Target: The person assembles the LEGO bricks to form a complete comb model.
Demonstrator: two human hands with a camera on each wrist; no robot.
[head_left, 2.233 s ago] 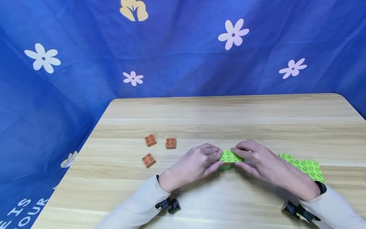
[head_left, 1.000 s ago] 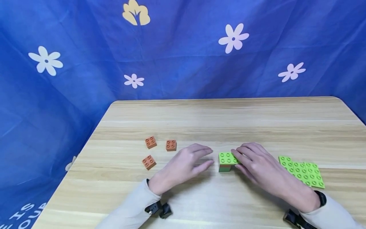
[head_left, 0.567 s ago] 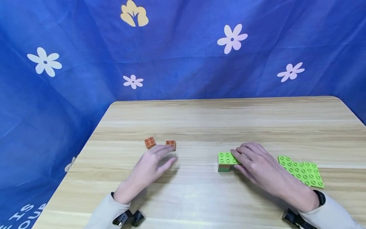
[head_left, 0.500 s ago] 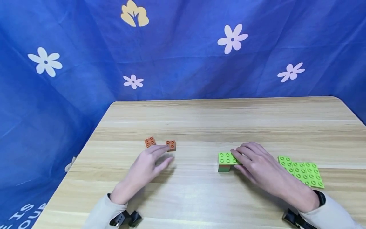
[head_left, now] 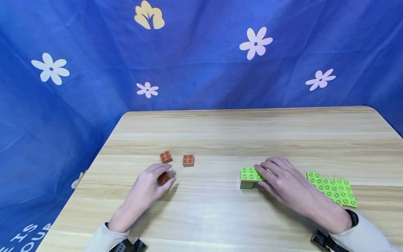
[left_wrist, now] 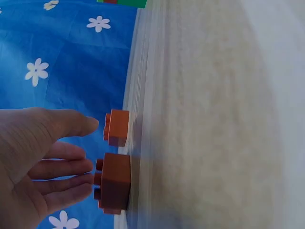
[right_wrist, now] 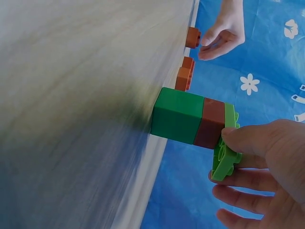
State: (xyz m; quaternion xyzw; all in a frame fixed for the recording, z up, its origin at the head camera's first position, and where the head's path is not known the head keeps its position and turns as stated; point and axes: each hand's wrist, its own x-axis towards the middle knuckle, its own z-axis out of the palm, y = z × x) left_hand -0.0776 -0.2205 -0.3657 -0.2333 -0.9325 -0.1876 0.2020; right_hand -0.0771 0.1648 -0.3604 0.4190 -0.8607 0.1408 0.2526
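Observation:
My left hand [head_left: 143, 187] hovers over an orange-brown 2x2 toy brick [head_left: 163, 179], its thumb and fingers spread apart. In the left wrist view the fingers [left_wrist: 62, 169] reach toward the studs of the nearest brick [left_wrist: 116, 181], with no grip on it. My right hand [head_left: 289, 185] pinches the overhanging end of a light green building plate [head_left: 249, 174] between thumb and fingers. This plate lies on top of a small stack: a reddish-brown brick [right_wrist: 209, 123] above a dark green block [right_wrist: 176, 114] standing on the table.
Two more orange-brown bricks, one at the back left [head_left: 165, 156] and one to its right [head_left: 188, 160], lie beyond my left hand. Several light green plates [head_left: 333, 189] lie side by side to the right, partly behind my right forearm. A blue flowered cloth [head_left: 201, 63] hangs behind the wooden table [head_left: 220, 133].
My left hand has let go of the light green plate and travelled left to the orange-brown bricks. My right hand stays on the plate.

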